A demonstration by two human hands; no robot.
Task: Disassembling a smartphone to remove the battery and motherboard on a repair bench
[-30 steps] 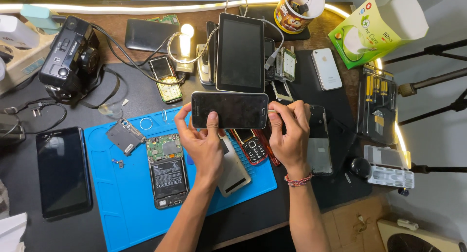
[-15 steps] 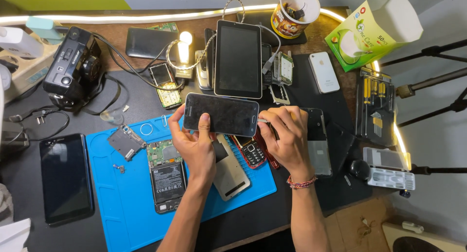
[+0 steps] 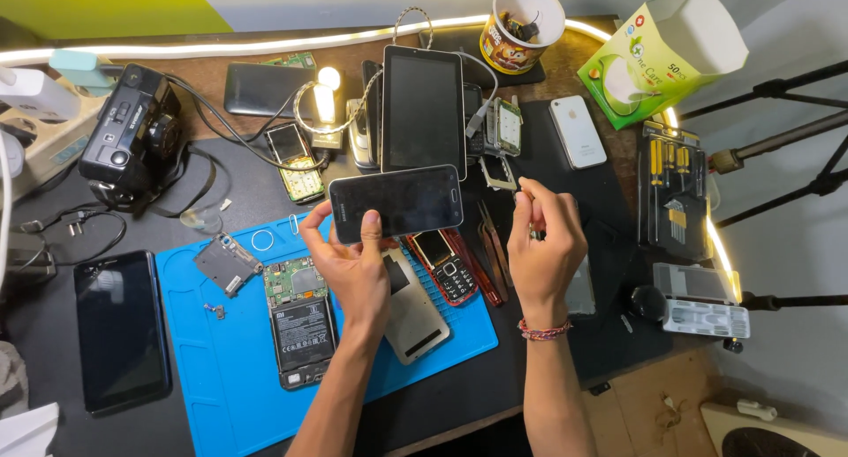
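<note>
a black smartphone [image 3: 397, 203] with a dark, blank screen facing up is held level and lengthwise across, above the top edge of the blue work mat [image 3: 221, 369], just below an upright black tablet [image 3: 423, 111].

Dark desk [image 3: 548, 377]: blue mat [image 3: 221, 386], black phone [image 3: 119, 329], white phone [image 3: 578, 131], camera [image 3: 128, 139].

A glowing light strip [image 3: 265, 44] is running along the far edge of the desk, and a small lamp [image 3: 329, 79] is burning bright there, both blown out white. The bench is lying evenly lit and sharp, edges bowing slightly; dark screens are catching faint glare.
</note>
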